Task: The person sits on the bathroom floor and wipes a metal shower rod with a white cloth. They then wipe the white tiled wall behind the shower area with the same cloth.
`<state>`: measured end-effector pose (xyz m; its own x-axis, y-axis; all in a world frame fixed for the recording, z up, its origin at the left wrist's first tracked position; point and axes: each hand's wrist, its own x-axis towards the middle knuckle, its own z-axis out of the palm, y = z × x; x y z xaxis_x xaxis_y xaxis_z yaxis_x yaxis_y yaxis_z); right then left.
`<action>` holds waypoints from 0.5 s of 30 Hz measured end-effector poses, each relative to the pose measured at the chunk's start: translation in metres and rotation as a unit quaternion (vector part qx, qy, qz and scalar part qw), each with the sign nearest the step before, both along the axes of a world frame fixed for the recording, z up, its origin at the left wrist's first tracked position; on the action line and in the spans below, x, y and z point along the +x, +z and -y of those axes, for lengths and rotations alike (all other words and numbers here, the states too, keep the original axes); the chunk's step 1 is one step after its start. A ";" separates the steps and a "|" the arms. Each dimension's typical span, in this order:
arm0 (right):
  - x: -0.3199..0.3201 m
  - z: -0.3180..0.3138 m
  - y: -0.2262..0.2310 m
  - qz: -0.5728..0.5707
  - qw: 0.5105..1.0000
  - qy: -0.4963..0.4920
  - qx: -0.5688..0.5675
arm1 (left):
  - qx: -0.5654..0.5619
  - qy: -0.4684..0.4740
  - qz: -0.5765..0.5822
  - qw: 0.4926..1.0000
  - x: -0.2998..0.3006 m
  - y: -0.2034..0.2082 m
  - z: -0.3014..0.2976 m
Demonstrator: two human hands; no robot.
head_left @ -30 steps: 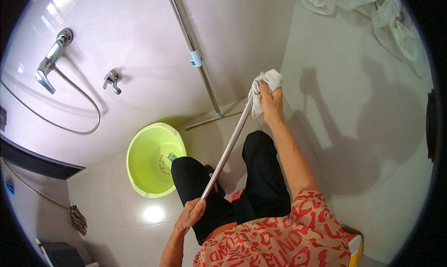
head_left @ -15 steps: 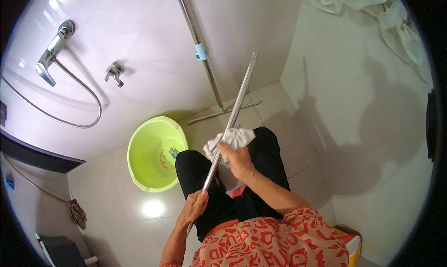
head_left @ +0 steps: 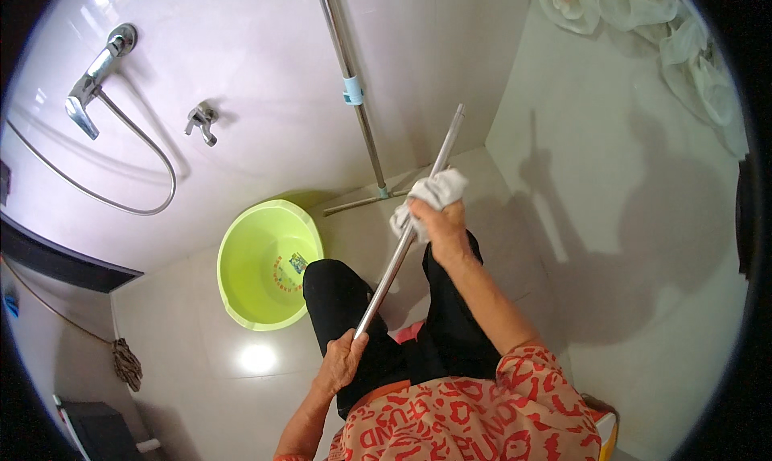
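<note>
A shiny metal pole slants up and to the right across my lap. My left hand is closed round its lower part. Farther up, my right hand presses a whitish cloth around the pole, with the fingers partly hidden by the cloth. The pole's bare far end sticks out beyond the cloth. Left of my knees, a lime-green plastic basin stands on the floor, with a small sticker and printed pattern inside.
A metal stand with a light-blue collar and a foot bar leans by the far wall. Upper left, a shower mixer with its hose and a small tap are mounted. Plastic bags hang at the upper right. A dark box sits lower left.
My right hand and the cloth have slid up along the pole, away from me. The pole has tilted slightly further right, while my left hand keeps its grip.
</note>
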<state>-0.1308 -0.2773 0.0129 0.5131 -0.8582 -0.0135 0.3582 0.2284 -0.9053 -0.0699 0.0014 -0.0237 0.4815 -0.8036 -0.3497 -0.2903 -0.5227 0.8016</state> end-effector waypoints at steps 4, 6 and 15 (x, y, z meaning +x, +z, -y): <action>-0.006 0.059 0.008 -0.067 0.992 -0.097 -0.054 | 0.038 -0.018 0.070 0.997 -0.009 0.014 0.005; -0.012 0.089 0.014 -0.125 0.982 -0.124 -0.062 | 0.056 -0.028 0.110 0.992 -0.013 0.009 0.004; -0.034 0.069 0.007 -0.466 0.640 -0.276 -0.545 | -0.077 0.031 0.198 0.977 -0.019 0.015 0.013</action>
<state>-0.1649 -0.3466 0.0195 0.3325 -0.6654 0.6683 -0.7000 -0.6491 -0.2980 -0.0892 -0.0116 -0.0090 0.6033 -0.7975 -0.0035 -0.5659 -0.4312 0.7027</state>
